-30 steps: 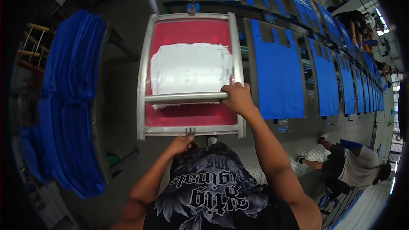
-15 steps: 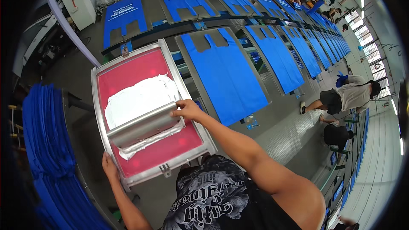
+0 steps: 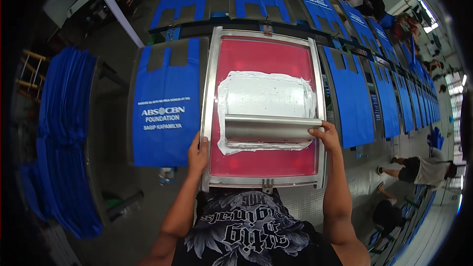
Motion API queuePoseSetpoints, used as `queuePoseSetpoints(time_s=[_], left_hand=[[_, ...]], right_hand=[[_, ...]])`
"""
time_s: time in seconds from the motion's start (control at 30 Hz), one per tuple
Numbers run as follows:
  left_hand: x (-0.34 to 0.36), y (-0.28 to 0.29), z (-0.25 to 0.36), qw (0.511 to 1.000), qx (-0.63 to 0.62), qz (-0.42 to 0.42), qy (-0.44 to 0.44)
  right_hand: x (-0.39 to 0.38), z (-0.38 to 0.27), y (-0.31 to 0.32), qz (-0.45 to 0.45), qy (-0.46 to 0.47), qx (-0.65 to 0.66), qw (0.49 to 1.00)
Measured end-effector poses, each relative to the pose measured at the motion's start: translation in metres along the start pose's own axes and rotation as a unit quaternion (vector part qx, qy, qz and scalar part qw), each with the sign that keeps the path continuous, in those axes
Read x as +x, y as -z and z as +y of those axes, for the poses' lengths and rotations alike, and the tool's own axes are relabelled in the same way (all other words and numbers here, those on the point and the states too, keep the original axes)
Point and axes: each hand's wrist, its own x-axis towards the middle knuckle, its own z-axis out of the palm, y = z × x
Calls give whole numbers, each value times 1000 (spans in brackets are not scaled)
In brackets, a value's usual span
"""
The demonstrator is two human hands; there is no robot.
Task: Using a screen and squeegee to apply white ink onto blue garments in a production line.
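Facing the wearer, the framed screen [image 3: 211,98] lies lengthwise in front of the dark shirt [image 3: 256,231], whose pale ornate lettering appears upside down. Its rails are dull silver, its mesh [image 3: 266,54] a deep pink, and two small metal prongs [image 3: 267,185] stand at its near edge. A thick sheet of white paste [image 3: 266,96], ragged at the rim, covers the middle of the mesh. A broad metal blade [image 3: 271,129] runs crosswise over the lower part of that paste.

The right hand [image 3: 326,137] has its fingers clamped on the blade's right end, by the screen's right rail. The left hand [image 3: 198,156] has its fingers closed around the screen's left rail, thumb on top.

Just left of the screen, a blue bag [image 3: 162,86] lies flat on a dark board [image 3: 178,55]. White print [image 3: 162,116] crosses its lower half in four lines, the largest one bold with a round emblem set in it. More bags [image 3: 258,0] beyond the screen's far end carry similar white print, while other blue bags [image 3: 351,101] run in a long row to its right.

Well left of the screen, a thick pile of folded blue cloth [image 3: 66,96] sits on a narrow desk [image 3: 92,113]. A pale pole [image 3: 116,7] slants up beyond its far left corner. Well to its right, a person in a light top [image 3: 426,170] is on the shiny grey floor [image 3: 305,207], with more people farther off.
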Motion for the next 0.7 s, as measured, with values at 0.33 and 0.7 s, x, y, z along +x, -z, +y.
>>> queuePoseSetpoints(time_s=[0.33,0.7], left_hand=[[-27,-80,29,999,0,34,42],[-6,-97,2,994,-51,57,80]], right_hand=[[55,44,78,-47,40,-14,998],[89,56,84,-64,43,-44,996]])
